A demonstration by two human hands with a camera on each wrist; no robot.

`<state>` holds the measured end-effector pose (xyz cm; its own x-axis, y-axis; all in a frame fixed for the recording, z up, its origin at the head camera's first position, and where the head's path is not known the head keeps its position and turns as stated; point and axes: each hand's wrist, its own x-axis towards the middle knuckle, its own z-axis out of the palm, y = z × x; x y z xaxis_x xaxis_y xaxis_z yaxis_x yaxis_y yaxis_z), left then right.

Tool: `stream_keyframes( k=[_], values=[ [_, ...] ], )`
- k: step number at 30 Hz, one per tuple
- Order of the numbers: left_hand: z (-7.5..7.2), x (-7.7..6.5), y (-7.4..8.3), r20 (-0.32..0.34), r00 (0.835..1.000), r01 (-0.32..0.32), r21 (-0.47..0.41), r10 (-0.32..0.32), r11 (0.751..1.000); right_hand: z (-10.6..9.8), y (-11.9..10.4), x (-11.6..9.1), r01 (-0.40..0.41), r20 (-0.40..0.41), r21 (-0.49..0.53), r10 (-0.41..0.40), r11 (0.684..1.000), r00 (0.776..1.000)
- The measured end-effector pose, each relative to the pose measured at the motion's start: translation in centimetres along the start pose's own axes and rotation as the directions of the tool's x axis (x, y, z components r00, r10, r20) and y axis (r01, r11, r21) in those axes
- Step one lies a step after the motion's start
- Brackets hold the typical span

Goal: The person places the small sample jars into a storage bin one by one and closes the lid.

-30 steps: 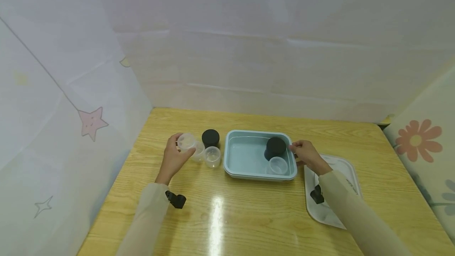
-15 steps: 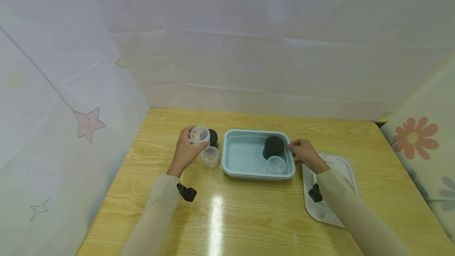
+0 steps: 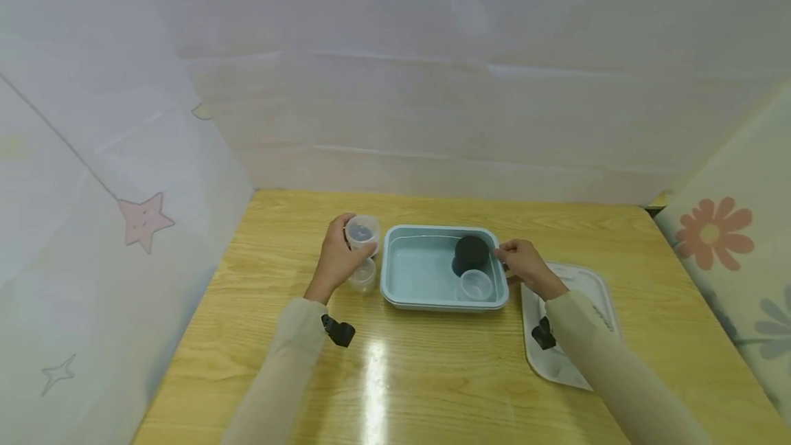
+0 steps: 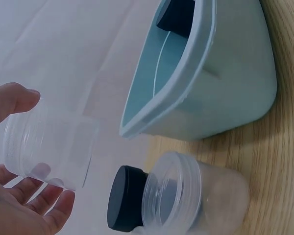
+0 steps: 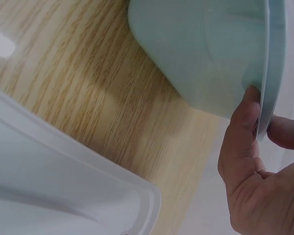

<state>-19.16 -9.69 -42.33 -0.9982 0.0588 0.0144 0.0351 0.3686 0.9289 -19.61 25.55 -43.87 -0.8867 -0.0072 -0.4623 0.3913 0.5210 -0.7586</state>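
My left hand holds a clear plastic jar in the air, left of a light blue plastic bin. Thumb and fingers lie on opposite sides of the jar. Below it on the table are another clear jar and a round black-topped container, which the raised jar and hand mostly hide in the head view. At the bin's right side my right hand pinches the rim between thumb and fingers. Inside the bin, toward its right end, are a black-topped container and a clear jar.
A pale lid or tray with rounded corners lies right of the bin, partly under my right forearm. Everything stands on a wooden table. A pale sheet hangs behind it, with printed sheets at both sides.
My left hand has carried the clear jar to the right and slightly away, closer to the bin. My right hand stays at the rim. The head view has shifted slightly.
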Motion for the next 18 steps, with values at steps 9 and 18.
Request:
stream_keyframes(
  k=[9, 18],
  values=[
    [2.2, 0.6, 0.2, 0.039, 0.998, -0.044, -0.014, 0.045, 0.999, 0.0, 0.2, -0.3, -0.026, -0.015, -0.007, 0.026, 1.0, 1.0],
    [4.2, 1.0, 0.8, 0.056, 0.997, -0.056, 0.017, 0.055, 0.998, 0.2, 0.2, -0.1, -0.004, -0.014, 0.007, 0.004, 1.0, 1.0]
  ],
)
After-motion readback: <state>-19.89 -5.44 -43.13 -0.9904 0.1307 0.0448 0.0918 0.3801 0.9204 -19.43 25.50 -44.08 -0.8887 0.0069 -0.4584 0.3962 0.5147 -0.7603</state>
